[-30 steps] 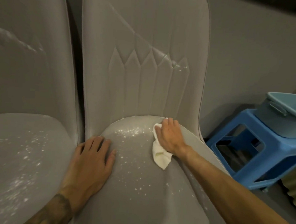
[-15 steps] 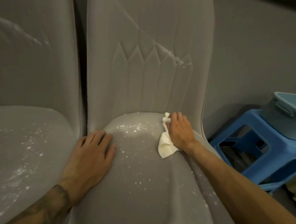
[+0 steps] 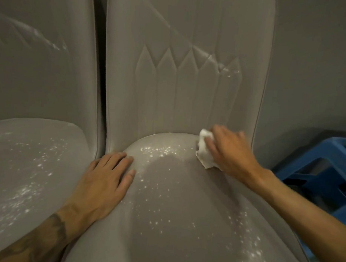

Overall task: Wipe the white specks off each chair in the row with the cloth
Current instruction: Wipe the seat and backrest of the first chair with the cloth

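Our right hand [image 3: 230, 152], a bit blurred, has its fingers curled over a small crumpled white cloth [image 3: 204, 153] and presses it into the rear right corner of the seat, where the seat meets the backrest. Our left hand [image 3: 105, 179] lies flat on the seat's left edge, fingers straight, holding nothing. We'd guess it's bracing.

Step, as we read it: wiping this seat, back corner.

White specks [image 3: 159, 150] cluster along the rear crease left of the cloth, scatter down the middle and thicken front right. Next move calls for a leftward sweep along the crease, then forward passes.

- **Grey padded chair [image 3: 175, 205]:** smooth, slightly glossy leather-like cover, domed seat, stitched pointed panels on the backrest.
- **Neighbouring grey chair [image 3: 29, 165]:** on the left, seat speckled too.
- **Blue plastic stool [image 3: 314, 159]:** on the right.
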